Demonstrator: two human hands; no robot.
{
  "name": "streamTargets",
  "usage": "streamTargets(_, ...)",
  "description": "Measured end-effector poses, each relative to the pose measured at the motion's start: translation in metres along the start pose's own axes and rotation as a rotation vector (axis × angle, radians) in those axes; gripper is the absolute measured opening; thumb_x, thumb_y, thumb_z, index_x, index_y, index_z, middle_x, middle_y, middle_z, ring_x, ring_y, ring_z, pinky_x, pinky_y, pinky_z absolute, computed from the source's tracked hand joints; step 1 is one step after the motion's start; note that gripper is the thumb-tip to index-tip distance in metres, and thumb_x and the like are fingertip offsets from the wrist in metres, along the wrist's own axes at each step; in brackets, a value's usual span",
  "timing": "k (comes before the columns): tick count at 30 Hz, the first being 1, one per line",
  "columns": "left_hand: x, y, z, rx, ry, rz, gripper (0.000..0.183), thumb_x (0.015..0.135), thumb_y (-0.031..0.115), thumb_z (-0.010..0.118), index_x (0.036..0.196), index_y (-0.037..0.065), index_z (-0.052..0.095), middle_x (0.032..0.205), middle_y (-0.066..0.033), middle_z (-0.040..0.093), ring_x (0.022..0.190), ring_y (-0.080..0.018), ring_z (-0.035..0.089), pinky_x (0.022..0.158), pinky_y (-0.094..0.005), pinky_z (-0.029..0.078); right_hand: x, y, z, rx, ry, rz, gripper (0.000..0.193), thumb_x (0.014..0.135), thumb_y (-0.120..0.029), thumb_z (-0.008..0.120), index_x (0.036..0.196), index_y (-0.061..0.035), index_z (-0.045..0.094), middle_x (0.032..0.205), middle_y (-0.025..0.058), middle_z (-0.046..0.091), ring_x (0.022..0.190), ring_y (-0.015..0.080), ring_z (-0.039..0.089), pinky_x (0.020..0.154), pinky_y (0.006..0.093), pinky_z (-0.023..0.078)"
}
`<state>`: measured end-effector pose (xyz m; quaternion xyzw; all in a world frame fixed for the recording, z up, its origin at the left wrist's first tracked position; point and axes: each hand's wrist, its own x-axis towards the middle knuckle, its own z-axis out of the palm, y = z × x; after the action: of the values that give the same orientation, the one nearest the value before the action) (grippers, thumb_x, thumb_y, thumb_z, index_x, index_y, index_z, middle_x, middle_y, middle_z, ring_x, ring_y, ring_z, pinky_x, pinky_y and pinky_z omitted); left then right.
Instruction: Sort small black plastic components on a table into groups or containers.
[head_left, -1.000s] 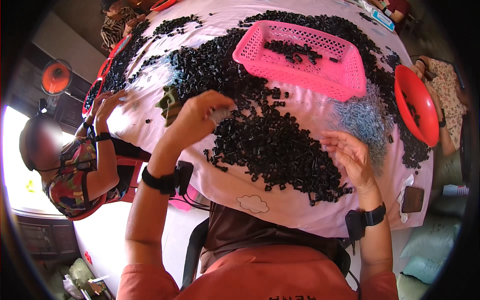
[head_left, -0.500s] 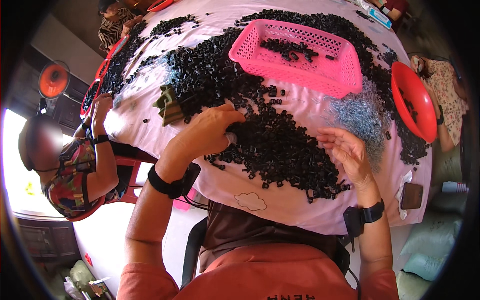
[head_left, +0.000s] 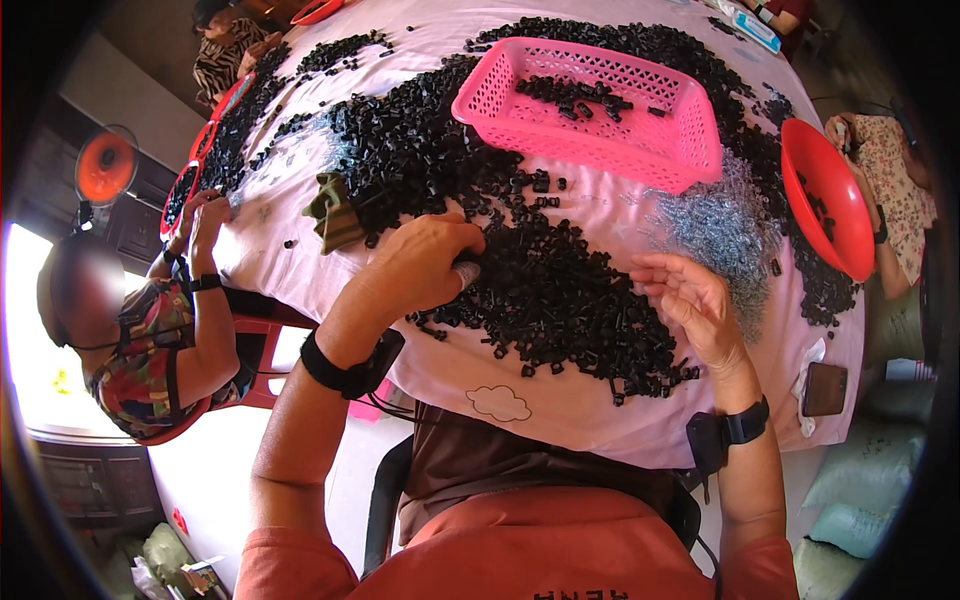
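Observation:
A heap of small black plastic parts (head_left: 560, 300) lies on the pale pink tablecloth between my hands. My left hand (head_left: 428, 262) is at the heap's left edge, its fingers curled together and pointing into the parts; what they pinch, if anything, is hidden. One of its fingers has a pale wrapping. On the heap's right side hovers my right hand (head_left: 690, 300), palm turned inward, fingers loosely stretched and apart, holding nothing that I can see. Beyond it lies a pile of small clear, bluish pieces (head_left: 725, 225).
A pink perforated basket (head_left: 600, 150) holding some black parts stands beyond the heap. A red bowl (head_left: 825, 200) is at right, a phone (head_left: 824, 390) near the right edge. A folded green cloth (head_left: 335, 213) lies left. Co-workers sit around the table, one (head_left: 150, 330) close on my left.
My left hand has shifted very slightly left, still at the heap's edge. The right hand stays almost in place, and the heap looks the same.

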<state>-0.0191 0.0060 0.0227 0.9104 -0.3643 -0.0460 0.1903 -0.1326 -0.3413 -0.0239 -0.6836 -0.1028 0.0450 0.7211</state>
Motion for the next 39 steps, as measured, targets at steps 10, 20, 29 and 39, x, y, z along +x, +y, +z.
streamTargets(10, 0.003, -0.005, 0.001, 0.021, -0.021, 0.032, 0.021, 0.076, 0.006, 0.077, 0.097, 0.004, 0.073, 0.086, -0.0167, 0.07, 0.088, -0.0388, 0.068, 0.077, -0.0466, 0.053, 0.0, -0.002, 0.0, 0.001, -0.001, 0.004, 0.051, 0.097, -0.024, 0.07, 0.137, 0.0054, 0.058, 0.132, 0.0152, 0.065, 0.123, 0.0229, 0.062, 0.106, 0.0355, 0.048)
streamTargets(20, 0.005, 0.0, 0.005, 0.035, -0.044, 0.049, 0.021, 0.075, 0.003, 0.073, 0.096, 0.003, 0.072, 0.089, -0.0158, 0.07, 0.09, -0.0393, 0.067, 0.08, -0.0469, 0.054, 0.0, -0.006, 0.001, -0.025, -0.015, 0.019, 0.051, 0.097, -0.023, 0.069, 0.138, 0.0052, 0.058, 0.129, 0.0152, 0.066, 0.12, 0.0207, 0.062, 0.105, 0.0343, 0.048)
streamTargets(29, 0.035, -0.021, -0.016, 0.004, 0.042, 0.091, 0.021, 0.078, -0.001, 0.07, 0.098, 0.003, 0.071, 0.096, -0.0166, 0.07, 0.093, -0.0393, 0.068, 0.081, -0.0448, 0.054, 0.0, -0.003, -0.001, -0.022, -0.018, 0.017, 0.05, 0.097, -0.02, 0.068, 0.139, 0.0045, 0.058, 0.128, 0.0152, 0.067, 0.118, 0.02, 0.063, 0.106, 0.0335, 0.048)
streamTargets(39, 0.037, -0.01, -0.018, -0.104, 0.055, 0.045, 0.03, 0.081, -0.006, 0.068, 0.11, 0.001, 0.072, 0.105, -0.0155, 0.07, 0.087, -0.0313, 0.071, 0.078, -0.0377, 0.056, 0.0, -0.001, -0.001, 0.01, -0.024, -0.003, 0.048, 0.098, -0.017, 0.068, 0.139, 0.0047, 0.057, 0.131, 0.0153, 0.066, 0.119, 0.0208, 0.063, 0.106, 0.034, 0.048)
